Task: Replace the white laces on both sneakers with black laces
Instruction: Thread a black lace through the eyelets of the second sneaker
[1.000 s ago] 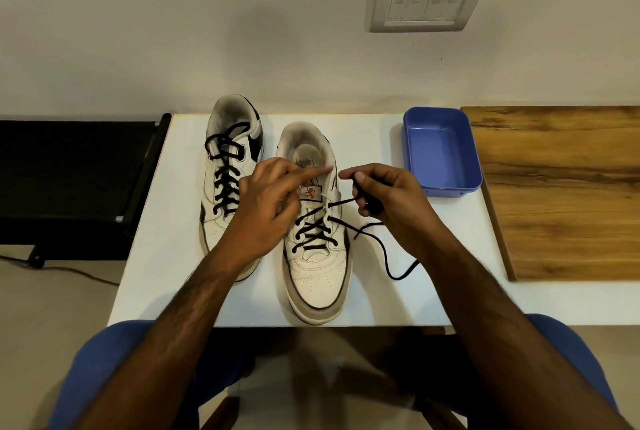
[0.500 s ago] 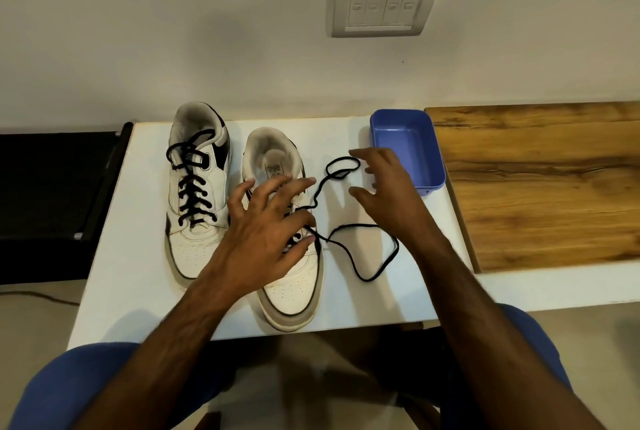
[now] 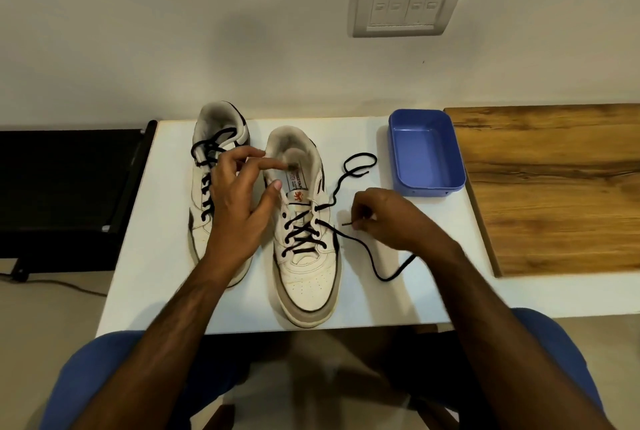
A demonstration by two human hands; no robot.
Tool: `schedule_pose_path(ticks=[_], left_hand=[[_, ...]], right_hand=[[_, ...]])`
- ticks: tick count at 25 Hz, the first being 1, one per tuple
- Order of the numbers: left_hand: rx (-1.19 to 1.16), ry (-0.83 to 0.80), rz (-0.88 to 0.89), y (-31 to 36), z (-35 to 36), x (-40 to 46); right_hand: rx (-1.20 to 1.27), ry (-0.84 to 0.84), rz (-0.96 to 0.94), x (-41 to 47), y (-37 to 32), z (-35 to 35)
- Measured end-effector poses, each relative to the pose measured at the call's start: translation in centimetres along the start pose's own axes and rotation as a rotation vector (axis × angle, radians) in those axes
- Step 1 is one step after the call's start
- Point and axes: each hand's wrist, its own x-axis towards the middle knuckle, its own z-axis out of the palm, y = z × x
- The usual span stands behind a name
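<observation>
Flanking two sneakers [image 3: 304, 256], two hands [image 3: 239, 197], one tray [image 3: 427, 187].

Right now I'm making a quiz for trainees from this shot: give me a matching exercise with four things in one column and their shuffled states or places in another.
Things:
1. left sneaker
2. right sneaker
3. blue tray
4. lace tip

States:
A. pinched by the right hand
B. sits at the table's far right, nothing visible inside
C. partly laced, loose black ends trailing on the table
D. black lace up to the top, partly behind the left hand

Pairs: 1-D, 2-C, 3-B, 4-A
</observation>
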Motion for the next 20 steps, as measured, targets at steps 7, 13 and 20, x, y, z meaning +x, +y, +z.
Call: schedule_pose_path(ticks=[7,13,20], left_hand=[[-0.081,-0.138,-0.098,0.5,-0.5,0.4],[-0.166,-0.216,-0.190,0.4,-1.7,0.6],[-0.192,-0.246,-0.217,0.1,-1.9,0.6]], right_hand=[[0.651,0.107,-0.159,-1.8,-6.6,-3.0],[0.042,0.440,-0.277,-0.5,-8.1,1.9],[-0.059,0.523,-0.253,0.2,-8.9,3.1]])
